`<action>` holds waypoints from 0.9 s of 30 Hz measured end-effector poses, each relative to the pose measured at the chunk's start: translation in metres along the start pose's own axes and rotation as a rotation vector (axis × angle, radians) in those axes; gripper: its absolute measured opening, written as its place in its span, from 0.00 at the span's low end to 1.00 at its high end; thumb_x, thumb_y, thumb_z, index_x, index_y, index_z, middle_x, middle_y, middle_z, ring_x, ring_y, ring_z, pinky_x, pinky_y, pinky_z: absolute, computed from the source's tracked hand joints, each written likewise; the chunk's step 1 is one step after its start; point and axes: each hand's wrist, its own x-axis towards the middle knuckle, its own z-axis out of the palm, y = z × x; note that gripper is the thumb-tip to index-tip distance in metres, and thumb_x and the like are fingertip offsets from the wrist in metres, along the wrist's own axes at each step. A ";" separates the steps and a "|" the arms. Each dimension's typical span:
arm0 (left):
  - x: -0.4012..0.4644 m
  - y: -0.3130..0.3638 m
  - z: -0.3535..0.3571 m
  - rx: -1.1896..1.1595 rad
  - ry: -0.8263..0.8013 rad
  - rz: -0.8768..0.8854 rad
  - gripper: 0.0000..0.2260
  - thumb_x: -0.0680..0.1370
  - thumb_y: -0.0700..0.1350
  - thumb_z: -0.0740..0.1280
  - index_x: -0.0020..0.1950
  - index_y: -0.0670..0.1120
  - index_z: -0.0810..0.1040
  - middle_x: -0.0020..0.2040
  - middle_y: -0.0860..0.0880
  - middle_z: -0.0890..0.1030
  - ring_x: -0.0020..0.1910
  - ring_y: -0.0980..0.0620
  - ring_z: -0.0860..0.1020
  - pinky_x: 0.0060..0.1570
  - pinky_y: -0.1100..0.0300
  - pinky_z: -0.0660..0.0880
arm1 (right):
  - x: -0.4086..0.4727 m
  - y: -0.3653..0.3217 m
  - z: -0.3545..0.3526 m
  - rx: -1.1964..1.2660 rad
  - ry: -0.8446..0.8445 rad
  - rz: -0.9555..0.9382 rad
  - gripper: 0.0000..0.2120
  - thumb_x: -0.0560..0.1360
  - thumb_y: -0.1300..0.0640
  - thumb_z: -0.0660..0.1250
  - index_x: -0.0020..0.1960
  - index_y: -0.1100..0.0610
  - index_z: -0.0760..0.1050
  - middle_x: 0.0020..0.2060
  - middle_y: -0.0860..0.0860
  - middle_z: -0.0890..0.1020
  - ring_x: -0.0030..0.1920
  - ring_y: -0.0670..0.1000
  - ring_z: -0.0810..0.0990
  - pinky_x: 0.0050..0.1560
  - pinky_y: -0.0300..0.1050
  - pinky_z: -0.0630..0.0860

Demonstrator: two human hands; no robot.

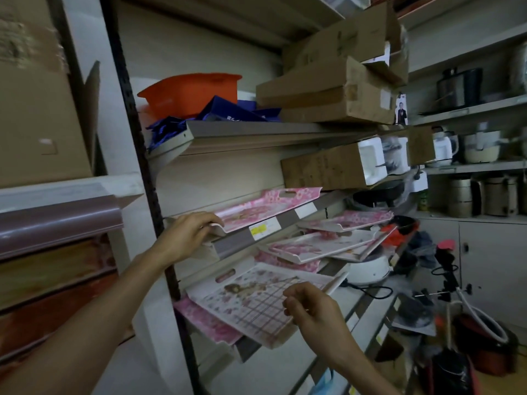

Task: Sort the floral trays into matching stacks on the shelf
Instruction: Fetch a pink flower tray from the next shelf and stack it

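A pink floral tray [265, 205] lies on the middle shelf [273, 223]; my left hand [189, 232] grips its near left corner at the shelf edge. On the shelf below, a white tray with a plaid and flower print [256, 303] rests on a pink floral tray [205, 320]. My right hand [310, 306] hovers over the white tray's right part, fingers loosely curled, holding nothing. Further right on that lower shelf, several pink and white floral trays [322, 243] lie in a loose tilted pile.
Cardboard boxes [333, 92] and an orange bin [194, 92] sit on the upper shelf. A long box [325, 168] lies behind the top tray. Kitchen appliances [470, 195] fill the right shelves. A white cooker [368, 269], cables and clutter lie lower right.
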 end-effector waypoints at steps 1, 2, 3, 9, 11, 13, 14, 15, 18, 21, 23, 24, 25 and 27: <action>0.002 0.001 0.000 0.018 0.002 0.015 0.10 0.79 0.43 0.61 0.53 0.48 0.82 0.51 0.55 0.82 0.51 0.55 0.78 0.48 0.79 0.66 | 0.005 0.003 -0.001 0.014 -0.007 0.008 0.06 0.78 0.61 0.65 0.46 0.51 0.78 0.36 0.49 0.85 0.39 0.45 0.83 0.43 0.46 0.82; 0.005 0.001 0.000 0.037 0.009 0.030 0.09 0.79 0.42 0.62 0.53 0.48 0.82 0.51 0.54 0.83 0.52 0.56 0.78 0.48 0.78 0.66 | 0.010 0.005 -0.001 0.026 -0.017 0.019 0.06 0.78 0.61 0.65 0.47 0.52 0.78 0.37 0.50 0.85 0.39 0.46 0.83 0.43 0.47 0.82; 0.007 0.002 0.000 0.052 0.021 0.041 0.09 0.80 0.40 0.63 0.53 0.48 0.82 0.52 0.53 0.83 0.52 0.55 0.79 0.49 0.75 0.68 | 0.015 0.006 -0.001 0.043 -0.027 0.029 0.06 0.78 0.61 0.64 0.47 0.52 0.78 0.37 0.51 0.85 0.39 0.48 0.84 0.43 0.48 0.82; 0.029 0.014 -0.001 0.042 0.130 0.075 0.11 0.78 0.33 0.64 0.55 0.44 0.82 0.54 0.48 0.84 0.54 0.49 0.81 0.53 0.62 0.72 | 0.064 -0.008 -0.011 0.244 -0.057 0.066 0.05 0.80 0.62 0.63 0.48 0.61 0.77 0.39 0.53 0.84 0.41 0.52 0.83 0.40 0.44 0.81; 0.037 0.024 -0.004 0.026 0.171 0.069 0.11 0.78 0.32 0.63 0.55 0.42 0.82 0.54 0.47 0.84 0.54 0.48 0.81 0.53 0.67 0.69 | 0.083 -0.020 -0.015 0.309 -0.062 0.102 0.06 0.80 0.65 0.62 0.48 0.65 0.77 0.37 0.55 0.83 0.39 0.53 0.83 0.39 0.43 0.81; 0.043 0.036 -0.006 0.008 0.209 0.081 0.11 0.78 0.32 0.63 0.55 0.42 0.82 0.53 0.46 0.84 0.53 0.48 0.80 0.51 0.67 0.69 | 0.101 -0.033 -0.018 0.403 -0.059 0.170 0.06 0.79 0.67 0.61 0.47 0.67 0.76 0.40 0.61 0.84 0.38 0.54 0.83 0.39 0.45 0.82; 0.046 0.042 -0.008 0.000 0.221 0.087 0.11 0.79 0.33 0.62 0.56 0.42 0.81 0.53 0.46 0.84 0.53 0.48 0.80 0.51 0.66 0.69 | 0.110 -0.038 -0.020 0.480 -0.059 0.217 0.05 0.79 0.67 0.61 0.47 0.67 0.75 0.44 0.65 0.84 0.41 0.57 0.84 0.43 0.49 0.83; 0.049 0.048 -0.010 -0.008 0.229 0.091 0.11 0.79 0.34 0.62 0.56 0.43 0.81 0.54 0.47 0.84 0.53 0.49 0.80 0.51 0.65 0.70 | 0.119 -0.042 -0.021 0.574 -0.065 0.261 0.06 0.79 0.66 0.61 0.50 0.68 0.75 0.48 0.67 0.83 0.44 0.60 0.83 0.49 0.54 0.83; 0.055 0.065 -0.016 -0.021 0.249 0.105 0.11 0.80 0.36 0.62 0.56 0.44 0.81 0.53 0.48 0.84 0.53 0.51 0.80 0.53 0.59 0.73 | 0.151 -0.049 -0.031 0.872 -0.084 0.340 0.16 0.82 0.58 0.59 0.62 0.70 0.68 0.59 0.70 0.77 0.53 0.63 0.81 0.57 0.56 0.79; 0.057 0.080 -0.019 -0.024 0.248 0.108 0.10 0.81 0.39 0.60 0.55 0.46 0.80 0.51 0.48 0.84 0.51 0.50 0.80 0.52 0.52 0.75 | 0.178 -0.055 -0.039 1.092 -0.087 0.426 0.28 0.82 0.50 0.60 0.73 0.66 0.58 0.65 0.72 0.70 0.53 0.66 0.80 0.47 0.58 0.83; 0.055 0.088 -0.020 -0.012 0.251 0.110 0.10 0.80 0.41 0.59 0.55 0.46 0.80 0.50 0.48 0.84 0.50 0.49 0.80 0.51 0.50 0.75 | 0.190 -0.058 -0.042 1.158 -0.089 0.477 0.31 0.81 0.45 0.60 0.76 0.62 0.56 0.68 0.72 0.67 0.57 0.68 0.78 0.42 0.61 0.83; 0.053 0.092 -0.020 -0.008 0.255 0.110 0.10 0.80 0.42 0.59 0.54 0.46 0.80 0.50 0.48 0.84 0.50 0.49 0.80 0.51 0.50 0.75 | 0.194 -0.059 -0.045 1.162 -0.090 0.496 0.32 0.80 0.44 0.59 0.76 0.61 0.57 0.69 0.71 0.66 0.61 0.69 0.75 0.43 0.63 0.81; 0.051 0.096 -0.020 -0.005 0.257 0.107 0.11 0.80 0.43 0.58 0.54 0.46 0.80 0.50 0.48 0.83 0.50 0.49 0.80 0.50 0.50 0.76 | 0.198 -0.060 -0.047 1.161 -0.096 0.504 0.32 0.80 0.42 0.59 0.75 0.62 0.58 0.70 0.70 0.65 0.65 0.69 0.72 0.46 0.65 0.81; 0.045 0.106 -0.019 -0.008 0.266 0.097 0.10 0.80 0.42 0.59 0.55 0.47 0.79 0.50 0.49 0.83 0.50 0.49 0.81 0.50 0.49 0.76 | 0.202 -0.061 -0.050 1.169 -0.117 0.518 0.31 0.80 0.41 0.59 0.71 0.65 0.62 0.66 0.70 0.69 0.65 0.69 0.73 0.53 0.66 0.79</action>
